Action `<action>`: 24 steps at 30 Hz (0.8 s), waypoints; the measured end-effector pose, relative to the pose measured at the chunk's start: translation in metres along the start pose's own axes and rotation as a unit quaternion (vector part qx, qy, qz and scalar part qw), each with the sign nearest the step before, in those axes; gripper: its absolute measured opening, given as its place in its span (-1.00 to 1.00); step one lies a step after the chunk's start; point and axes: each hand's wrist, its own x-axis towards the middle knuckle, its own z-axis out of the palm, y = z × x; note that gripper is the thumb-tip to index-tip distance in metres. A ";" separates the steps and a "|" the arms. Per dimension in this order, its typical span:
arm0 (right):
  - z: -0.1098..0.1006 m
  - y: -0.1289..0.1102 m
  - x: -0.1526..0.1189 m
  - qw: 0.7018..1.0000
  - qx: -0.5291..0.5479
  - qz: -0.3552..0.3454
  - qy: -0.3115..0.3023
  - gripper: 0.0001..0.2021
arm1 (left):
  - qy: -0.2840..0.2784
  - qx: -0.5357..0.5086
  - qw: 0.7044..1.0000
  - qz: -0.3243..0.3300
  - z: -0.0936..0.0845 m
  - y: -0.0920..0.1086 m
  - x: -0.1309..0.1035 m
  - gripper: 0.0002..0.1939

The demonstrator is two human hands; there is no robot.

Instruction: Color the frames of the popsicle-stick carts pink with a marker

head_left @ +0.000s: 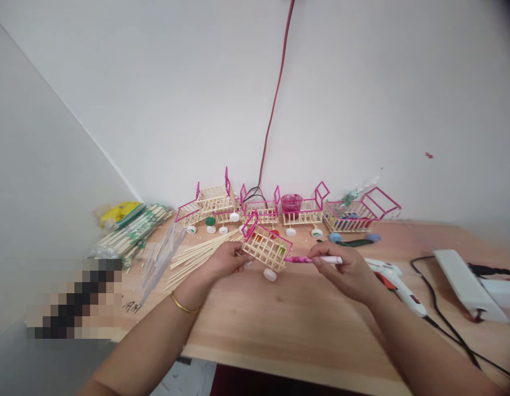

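Note:
A small wooden-stick cart (265, 250) with pink upper edges and a white wheel (270, 274) is tilted above the table. My left hand (228, 259) grips its left end, fingers closed. In my right hand (341, 270) is a pink-stained marker (327, 259), pinched between thumb and fingers. The marker's tip points left and meets the cart's right corner, or lies very close to it. Behind the held cart stand several similar carts with pink trim, one bearing a pink cup (291, 204).
Loose sticks (197, 257) and clear plastic strips (159, 258) lie left, near bundled sticks (133, 236) and a yellow packet (120, 213). At right are a glue gun (407, 291), black cables (434, 308) and a white power strip (465, 286). The table's front edge (279, 369) runs below my hands.

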 end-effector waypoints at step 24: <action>0.003 0.016 -0.001 0.996 -0.060 0.033 0.051 -0.87 | 0.000 0.026 0.999 0.019 -0.001 0.004 -0.004 -0.66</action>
